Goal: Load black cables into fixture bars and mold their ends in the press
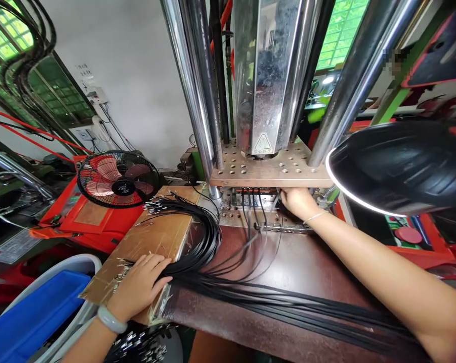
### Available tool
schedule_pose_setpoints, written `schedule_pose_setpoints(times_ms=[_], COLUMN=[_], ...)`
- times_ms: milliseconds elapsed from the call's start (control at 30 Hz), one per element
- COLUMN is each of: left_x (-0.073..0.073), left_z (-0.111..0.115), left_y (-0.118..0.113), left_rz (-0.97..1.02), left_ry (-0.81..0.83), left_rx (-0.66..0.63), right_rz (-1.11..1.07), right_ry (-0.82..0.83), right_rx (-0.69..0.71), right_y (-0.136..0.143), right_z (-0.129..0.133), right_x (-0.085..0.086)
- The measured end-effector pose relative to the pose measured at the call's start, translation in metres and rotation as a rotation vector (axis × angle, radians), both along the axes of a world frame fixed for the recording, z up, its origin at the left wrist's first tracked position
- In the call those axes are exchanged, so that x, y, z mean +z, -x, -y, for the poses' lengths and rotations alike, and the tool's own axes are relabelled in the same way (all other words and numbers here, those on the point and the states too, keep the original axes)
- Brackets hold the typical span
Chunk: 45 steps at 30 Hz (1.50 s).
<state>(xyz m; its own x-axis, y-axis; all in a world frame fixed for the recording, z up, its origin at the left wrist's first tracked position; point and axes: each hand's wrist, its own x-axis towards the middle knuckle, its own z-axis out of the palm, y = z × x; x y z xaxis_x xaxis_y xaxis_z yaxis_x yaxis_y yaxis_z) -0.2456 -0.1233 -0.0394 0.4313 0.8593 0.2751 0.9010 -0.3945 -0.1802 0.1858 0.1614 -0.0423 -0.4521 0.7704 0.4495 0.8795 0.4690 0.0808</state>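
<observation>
My left hand (146, 280) lies over a bundle of black cables (197, 252) on the cardboard-topped stack (163, 229), its fingers stretched out and the thumb apart. Metal-ended cable tips stick out past that hand. At the press, my right hand (298, 201) reaches beneath the drilled upper plate (273, 176), beside the metal mould (243, 199). Its fingers are curled, and a thin pale piece shows at the fingertips, too small to name. Several black cable ends run up into the mould from the table.
A long bundle of black cables (288, 300) crosses the brown table (307, 252) to the right. A black lamp (401, 169) hangs over the right arm. To the left stand a fan (122, 187) and a blue tray (39, 315) in a white tub. Steel columns flank the press.
</observation>
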Motion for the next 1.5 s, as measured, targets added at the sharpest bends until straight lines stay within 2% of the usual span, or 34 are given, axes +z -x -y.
schedule_pose_setpoints(times_ms=[133, 300, 500, 700, 767, 867, 967, 1033, 1067, 1167, 1367, 1500], left_x=[-0.009, -0.010, -0.009, -0.007, -0.007, -0.006, -0.005, -0.005, -0.005, -0.006, -0.008, -0.007], left_z=[-0.007, -0.004, -0.002, -0.002, -0.002, -0.002, -0.002, -0.003, -0.003, -0.004, -0.003, -0.003], left_y=[-0.017, -0.015, -0.016, -0.017, -0.016, -0.014, -0.013, -0.013, -0.012, -0.012, -0.011, -0.011], left_rz=[0.052, 0.107, 0.158, 0.168, 0.171, 0.186, 0.198, 0.196, 0.193, 0.184, 0.166, 0.166], left_ry=[-0.068, -0.145, -0.192, -0.194, -0.198, -0.221, -0.241, -0.252, -0.256, -0.264, -0.262, -0.255], left_rx=[-0.048, -0.081, -0.104, -0.121, -0.132, -0.141, -0.159, -0.168, -0.170, -0.172, -0.157, -0.155], right_rz=[-0.129, -0.161, -0.094, -0.025, 0.000, 0.029, 0.188, 0.331, 0.360, 0.241, -0.106, -0.279], right_ry=[0.000, 0.016, 0.011, 0.056, 0.082, 0.104, 0.133, 0.146, 0.145, 0.107, -0.026, -0.046], right_rx=[0.039, 0.058, 0.060, 0.063, 0.082, 0.109, 0.295, 0.431, 0.455, 0.349, 0.036, 0.003], right_y=[0.023, 0.028, 0.024, 0.034, 0.030, 0.007, -0.020, -0.032, -0.035, -0.035, -0.014, -0.003], right_z=[-0.005, -0.001, 0.004, 0.000, 0.002, 0.018, 0.046, 0.060, 0.064, 0.059, 0.010, -0.003], right_x=[-0.008, -0.017, -0.017, -0.012, -0.003, 0.015, 0.024, 0.023, 0.020, 0.011, -0.004, -0.016])
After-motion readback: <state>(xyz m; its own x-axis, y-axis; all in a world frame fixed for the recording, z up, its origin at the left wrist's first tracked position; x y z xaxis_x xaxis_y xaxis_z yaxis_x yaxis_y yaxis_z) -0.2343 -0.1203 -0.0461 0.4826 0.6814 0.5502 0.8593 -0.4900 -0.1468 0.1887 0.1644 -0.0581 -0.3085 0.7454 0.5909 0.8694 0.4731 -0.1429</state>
